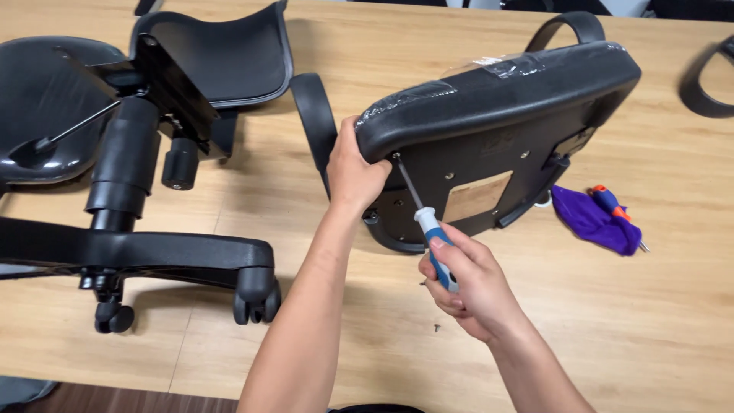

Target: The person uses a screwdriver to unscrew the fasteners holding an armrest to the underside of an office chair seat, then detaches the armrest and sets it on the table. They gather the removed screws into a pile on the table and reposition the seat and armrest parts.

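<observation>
What matters most for us here is the line of the screwdriver (424, 222): its thin shaft runs up and slightly left from our right hand (466, 287) to the tip, which sits at a screw point on the underside of the chair seat (497, 99), right beside the thumb of our left hand (353, 172). The long axis of the tool therefore points away from us and a little leftward, into the upper left corner of the seat's underside. Our right hand is closed firmly round the blue and white handle, fingers wrapped and thumb on top. Our left hand is curled over the padded edge of the seat, gripping it and holding the seat tipped up on its edge on the wooden table (673, 306); this hand is the nearer of the two to the screw, almost touching the tip. The seat lies directly ahead of both hands, its dark underside facing us, with an armrest (315, 118) just left of our left hand. To the right lie a purple cloth (592, 218) and a second small screwdriver (612, 205), well apart from us; the chair base with castors (122, 229) lies to the left
</observation>
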